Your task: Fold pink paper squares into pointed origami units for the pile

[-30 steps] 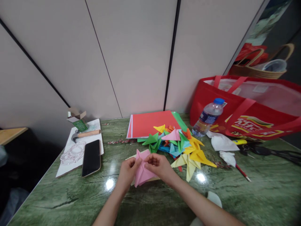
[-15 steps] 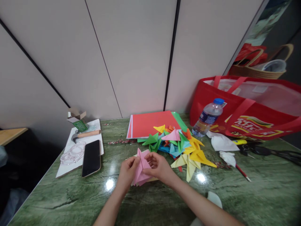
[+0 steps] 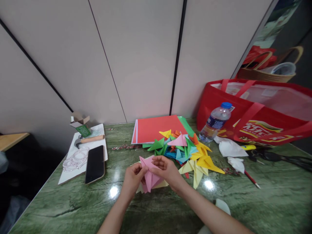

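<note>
A folded pink paper piece (image 3: pixel 149 175) sits between both hands, just above the green marble table (image 3: pixel 73 201). My left hand (image 3: pixel 131 178) pinches its left side with curled fingers. My right hand (image 3: pixel 167 170) grips its top right flap, fingers bent over the paper. A pale yellow sheet (image 3: pixel 161 185) lies under the pink piece. Right behind my hands is a pile of folded paper shapes (image 3: pixel 187 151) in yellow, green, blue, pink and orange.
A stack of red and green sheets (image 3: pixel 158 128) lies by the wall. At left are a phone (image 3: pixel 95 164), bead bracelets (image 3: pixel 74 158), a hammer (image 3: pixel 87 140) and a small box (image 3: pixel 81 125). At right are a water bottle (image 3: pixel 215 123), red bag (image 3: pixel 255 112), tissues (image 3: pixel 230 148), scissors (image 3: pixel 280 157).
The pink piece has turned and opened a little in my hands. My right hand's fingers shifted up over its top flap. The left hand stays in place.
</note>
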### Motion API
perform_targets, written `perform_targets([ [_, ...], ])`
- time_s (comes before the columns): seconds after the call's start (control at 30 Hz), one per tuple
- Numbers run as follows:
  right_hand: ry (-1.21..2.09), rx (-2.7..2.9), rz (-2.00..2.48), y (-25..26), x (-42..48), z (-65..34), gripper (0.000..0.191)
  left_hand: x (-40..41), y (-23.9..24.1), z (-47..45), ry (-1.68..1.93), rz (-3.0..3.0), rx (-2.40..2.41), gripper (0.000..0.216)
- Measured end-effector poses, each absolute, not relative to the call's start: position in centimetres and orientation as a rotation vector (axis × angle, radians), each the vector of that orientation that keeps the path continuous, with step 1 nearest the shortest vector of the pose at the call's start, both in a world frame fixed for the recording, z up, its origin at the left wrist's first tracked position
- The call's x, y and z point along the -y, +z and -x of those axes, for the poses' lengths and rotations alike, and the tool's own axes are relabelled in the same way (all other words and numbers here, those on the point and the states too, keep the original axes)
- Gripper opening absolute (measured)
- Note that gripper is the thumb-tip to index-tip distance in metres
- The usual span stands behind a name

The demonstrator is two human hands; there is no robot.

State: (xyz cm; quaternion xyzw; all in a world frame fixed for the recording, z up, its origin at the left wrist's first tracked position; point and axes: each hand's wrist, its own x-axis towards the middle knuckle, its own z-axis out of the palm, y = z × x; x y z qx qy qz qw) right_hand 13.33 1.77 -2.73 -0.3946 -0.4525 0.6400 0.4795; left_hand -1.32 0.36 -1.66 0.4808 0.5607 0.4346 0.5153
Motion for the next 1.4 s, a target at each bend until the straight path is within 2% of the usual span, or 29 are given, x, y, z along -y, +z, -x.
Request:
perform_targets([
  [0.1,1.509,1.115,0.960,-2.8,-1.9,-13.4,0.041,-0.4,-1.6,1.4,1.106,-1.182,-1.391,0.026],
  [0.3,1.233,1.342,1.006,-2.0,-1.4,-13.4,0.027,-0.5,-1.2,1.2,1.190,-1.081,-1.283,0.025],
  [0.43,1.112,1.542,0.994,-1.4,-0.9,-13.4,0.036,-0.4,-1.1,1.1,1.236,-0.982,-1.168,0.038],
  [0.53,1.042,1.656,0.962,-1.1,-0.8,-13.5,0.041,-0.4,-1.0,1.1,1.241,-0.933,-1.143,0.038],
  [0.7,0.938,1.731,0.896,-0.9,-0.9,-13.7,0.031,-0.3,-0.7,1.2,1.215,-0.891,-1.106,0.032],
  [1.1,1.173,1.513,0.979,-1.9,-1.4,-13.4,0.018,-0.5,-1.3,1.5,1.172,-1.011,-1.056,0.034],
  [1.27,1.396,1.467,0.940,-1.9,-1.3,-13.4,0.028,-0.5,-1.2,1.5,1.212,-1.016,-1.170,0.036],
  [1.4,1.424,1.431,0.953,-2.1,-1.3,-13.4,0.033,-0.5,-1.1,1.5,1.205,-1.002,-1.235,0.036],
])
